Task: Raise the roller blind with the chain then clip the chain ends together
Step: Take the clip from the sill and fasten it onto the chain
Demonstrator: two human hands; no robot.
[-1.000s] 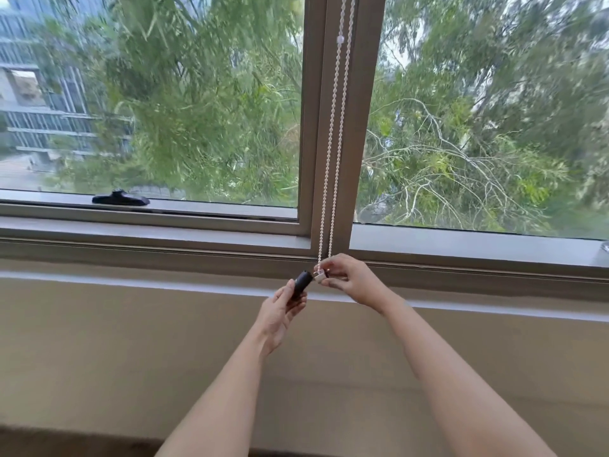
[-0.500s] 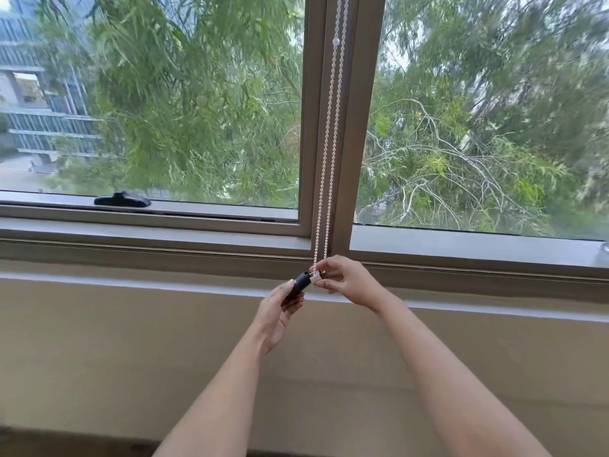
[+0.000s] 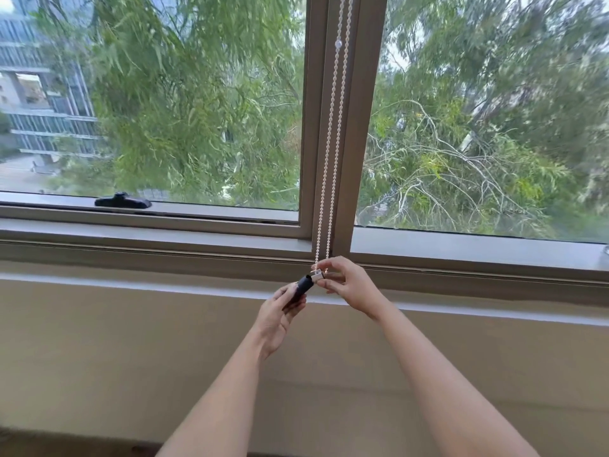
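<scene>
Two strands of white bead chain (image 3: 331, 143) hang down the brown window mullion (image 3: 359, 127), with a clear stopper bead (image 3: 338, 44) high on one strand. The blind itself is out of view above. At sill height my right hand (image 3: 349, 285) pinches a small white clip (image 3: 318, 276) at the chain's lower ends. My left hand (image 3: 280, 318) holds a black tube-shaped piece (image 3: 301, 287), tilted up so its open end touches the white clip.
A black window handle (image 3: 122, 202) lies on the lower frame at the left. A wide sill ledge (image 3: 164, 232) runs below the glass, with a beige wall (image 3: 131, 357) under it. Trees and a building show outside.
Both hands stay at the chain's lower ends. The black piece stays against the white clip, and the view has shifted slightly.
</scene>
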